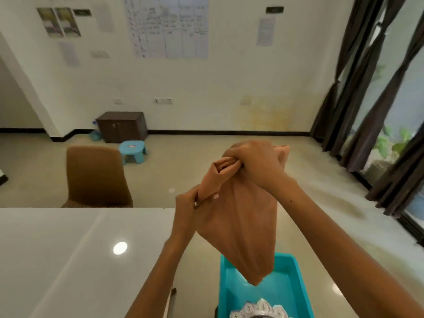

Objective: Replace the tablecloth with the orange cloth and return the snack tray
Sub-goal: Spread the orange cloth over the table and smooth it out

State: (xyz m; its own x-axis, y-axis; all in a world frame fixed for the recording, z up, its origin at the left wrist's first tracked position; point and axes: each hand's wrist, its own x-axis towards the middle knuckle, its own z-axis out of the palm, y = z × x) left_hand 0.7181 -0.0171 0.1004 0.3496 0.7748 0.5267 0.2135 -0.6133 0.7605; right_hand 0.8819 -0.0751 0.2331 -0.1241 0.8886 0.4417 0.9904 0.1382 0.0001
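Both hands are up w/ the orange cloth (241,223) held in the air. Right hand (254,161) has a bunched top corner clenched in its fist; left hand (190,210) pinches an edge lower down, just beside it. Cloth hangs in a loose, still partly folded drape, its bottom tip dangling over a teal bin (291,285) on the floor. White table (68,260) sits to the left, glossy and bare on the part in view, w/ a brown chair (96,177) behind it. Something silver and scalloped pokes in at the bottom edge, can't tell what.
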